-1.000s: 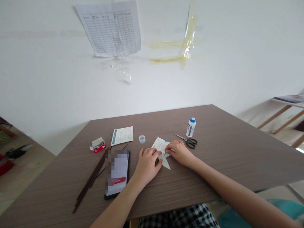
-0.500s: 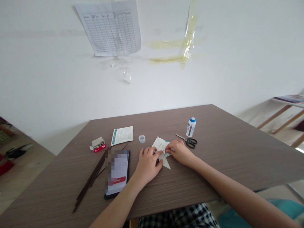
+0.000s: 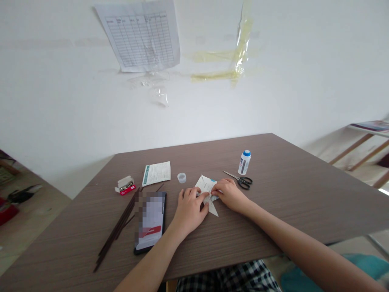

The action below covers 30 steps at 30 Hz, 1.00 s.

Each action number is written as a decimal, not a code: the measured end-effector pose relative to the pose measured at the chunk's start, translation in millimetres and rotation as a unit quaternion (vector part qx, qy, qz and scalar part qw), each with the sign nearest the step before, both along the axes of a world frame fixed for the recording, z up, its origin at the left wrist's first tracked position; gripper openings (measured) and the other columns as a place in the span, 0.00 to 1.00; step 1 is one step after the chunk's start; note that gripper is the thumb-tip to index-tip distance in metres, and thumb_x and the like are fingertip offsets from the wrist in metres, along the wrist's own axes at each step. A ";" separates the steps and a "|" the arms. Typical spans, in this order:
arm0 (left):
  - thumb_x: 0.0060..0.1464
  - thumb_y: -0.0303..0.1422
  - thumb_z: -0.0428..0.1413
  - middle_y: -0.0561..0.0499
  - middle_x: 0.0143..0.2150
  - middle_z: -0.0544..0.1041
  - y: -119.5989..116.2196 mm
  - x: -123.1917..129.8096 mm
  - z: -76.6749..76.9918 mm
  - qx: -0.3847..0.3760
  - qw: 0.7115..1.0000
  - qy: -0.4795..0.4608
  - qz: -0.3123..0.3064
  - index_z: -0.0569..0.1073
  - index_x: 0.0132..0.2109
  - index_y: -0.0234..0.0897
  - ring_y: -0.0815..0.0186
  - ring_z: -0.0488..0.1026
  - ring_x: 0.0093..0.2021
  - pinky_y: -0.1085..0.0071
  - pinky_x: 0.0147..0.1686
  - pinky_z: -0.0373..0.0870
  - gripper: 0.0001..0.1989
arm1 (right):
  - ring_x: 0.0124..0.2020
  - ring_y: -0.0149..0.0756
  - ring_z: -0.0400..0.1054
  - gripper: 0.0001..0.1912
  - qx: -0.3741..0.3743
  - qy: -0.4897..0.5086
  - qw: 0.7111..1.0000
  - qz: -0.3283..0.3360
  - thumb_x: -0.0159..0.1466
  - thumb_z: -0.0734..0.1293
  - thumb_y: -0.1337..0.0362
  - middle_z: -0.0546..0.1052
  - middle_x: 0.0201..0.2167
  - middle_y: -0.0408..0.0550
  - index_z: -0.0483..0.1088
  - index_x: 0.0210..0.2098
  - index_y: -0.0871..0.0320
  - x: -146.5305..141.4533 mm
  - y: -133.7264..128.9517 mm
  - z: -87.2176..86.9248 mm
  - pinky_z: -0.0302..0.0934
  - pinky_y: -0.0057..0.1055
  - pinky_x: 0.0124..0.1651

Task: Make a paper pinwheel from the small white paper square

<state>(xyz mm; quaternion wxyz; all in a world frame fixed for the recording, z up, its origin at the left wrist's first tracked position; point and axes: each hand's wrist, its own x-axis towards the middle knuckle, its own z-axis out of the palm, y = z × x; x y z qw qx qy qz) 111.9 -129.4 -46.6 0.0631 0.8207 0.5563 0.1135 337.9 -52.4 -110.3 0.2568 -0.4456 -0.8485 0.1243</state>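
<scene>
A small piece of folded white paper [image 3: 204,183] with print and a blue patch lies on the table between my hands, one pointed flap directed toward me. My left hand [image 3: 191,209] presses on its left side, thumb and index finger holding it against the tabletop. From the right, my right hand [image 3: 232,195] pinches the paper near its middle, fingertips close together. Both hands cover parts of the folds. Black-handled scissors [image 3: 244,182] lie just beyond my right hand. A clear plastic ring-shaped piece [image 3: 181,177] sits beyond my left hand.
A phone [image 3: 150,223] and dark thin sticks [image 3: 117,231] lie at the left. Behind them are an open red-and-white box [image 3: 126,185] and a printed packet [image 3: 157,173]. A white bottle with a blue cap [image 3: 244,163] stands behind the scissors on the brown table [image 3: 298,190].
</scene>
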 end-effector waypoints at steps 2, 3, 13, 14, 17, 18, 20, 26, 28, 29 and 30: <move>0.76 0.33 0.63 0.39 0.65 0.84 -0.4 0.3 1.0 0.000 1.000 0.003 0.000 0.87 0.67 0.44 0.41 0.79 0.68 0.34 0.76 0.69 0.18 | 0.51 0.56 0.86 0.10 0.000 -0.003 1.000 -0.011 0.77 0.74 0.58 0.91 0.41 0.51 0.87 0.39 0.47 -1.3 -1.1 0.7 0.73 0.58 0.69; 0.76 0.32 0.63 0.39 0.65 0.84 -0.5 0.5 1.3 0.000 1.000 0.003 0.001 0.87 0.67 0.44 0.40 0.79 0.68 0.34 0.76 0.69 0.18 | 0.51 0.56 0.86 0.10 -0.004 -0.006 1.000 -0.019 0.77 0.73 0.58 0.91 0.42 0.51 0.87 0.40 0.47 -2.1 -1.8 1.5 0.72 0.58 0.70; 0.76 0.32 0.63 0.40 0.66 0.84 -0.4 0.6 -0.2 -0.002 1.000 0.006 0.002 0.87 0.67 0.44 0.41 0.78 0.69 0.34 0.76 0.69 0.18 | 0.59 0.58 0.86 0.11 -0.059 -0.034 0.997 -0.037 0.77 0.72 0.65 0.92 0.47 0.51 0.88 0.42 0.47 -8.1 -13.4 23.2 0.64 0.62 0.79; 0.76 0.33 0.63 0.40 0.67 0.84 -0.3 0.5 -0.4 -0.003 1.000 0.006 0.003 0.87 0.67 0.44 0.41 0.78 0.69 0.35 0.76 0.69 0.17 | 0.60 0.58 0.86 0.10 -0.061 -0.036 0.997 -0.032 0.77 0.72 0.64 0.92 0.47 0.51 0.88 0.43 0.47 -7.2 -14.8 25.9 0.63 0.62 0.80; 0.76 0.33 0.63 0.40 0.68 0.84 0.3 0.3 -1.1 -0.008 1.000 0.004 0.007 0.87 0.67 0.44 0.40 0.77 0.70 0.34 0.76 0.68 0.17 | 0.64 0.59 0.84 0.06 -0.067 -0.039 0.997 -0.005 0.75 0.77 0.60 0.92 0.52 0.50 0.89 0.48 0.44 -2.2 -18.3 33.9 0.62 0.64 0.81; 0.76 0.33 0.63 0.40 0.68 0.84 0.5 0.2 -1.3 -0.009 1.000 0.003 0.009 0.87 0.67 0.44 0.40 0.77 0.70 0.34 0.76 0.68 0.17 | 0.65 0.60 0.83 0.08 -0.068 -0.041 0.997 0.002 0.73 0.79 0.59 0.91 0.54 0.50 0.89 0.50 0.44 -0.1 -19.2 36.3 0.61 0.65 0.82; 0.76 0.33 0.63 0.39 0.68 0.83 0.7 -0.2 -1.6 -0.013 1.000 0.000 0.013 0.86 0.67 0.44 0.40 0.77 0.70 0.34 0.76 0.69 0.18 | 0.66 0.61 0.82 0.11 -0.065 -0.050 0.997 0.010 0.71 0.80 0.59 0.91 0.55 0.51 0.90 0.53 0.42 3.6 -20.4 40.0 0.58 0.68 0.83; 0.75 0.34 0.65 0.40 0.67 0.84 1.1 -1.0 -2.4 -0.009 1.000 -0.013 0.016 0.87 0.67 0.47 0.40 0.78 0.70 0.34 0.76 0.70 0.18 | 0.65 0.60 0.83 0.12 -0.031 -0.073 0.996 0.029 0.73 0.79 0.61 0.90 0.54 0.50 0.91 0.53 0.39 5.3 -23.0 42.4 0.56 0.70 0.84; 0.74 0.34 0.65 0.41 0.67 0.85 1.3 -1.2 -3.4 -0.006 1.000 -0.018 0.017 0.87 0.66 0.47 0.41 0.79 0.70 0.35 0.76 0.71 0.17 | 0.65 0.61 0.82 0.11 -0.030 -0.081 0.996 0.028 0.73 0.79 0.61 0.90 0.54 0.51 0.91 0.53 0.40 4.1 -23.8 42.5 0.54 0.72 0.84; 0.74 0.34 0.66 0.41 0.67 0.85 1.4 -1.4 -4.0 -0.004 1.000 -0.020 0.017 0.87 0.66 0.47 0.41 0.79 0.70 0.36 0.76 0.71 0.17 | 0.65 0.61 0.82 0.11 -0.031 -0.083 0.996 0.029 0.73 0.79 0.61 0.90 0.54 0.51 0.91 0.53 0.40 3.6 -24.1 42.6 0.54 0.72 0.85; 0.74 0.34 0.66 0.41 0.67 0.85 1.5 -1.7 -4.6 -0.002 1.000 -0.023 0.016 0.87 0.66 0.47 0.41 0.79 0.71 0.36 0.76 0.71 0.17 | 0.65 0.61 0.82 0.11 -0.033 -0.085 0.995 0.029 0.73 0.79 0.61 0.90 0.54 0.51 0.91 0.53 0.41 3.2 -24.4 42.8 0.53 0.73 0.85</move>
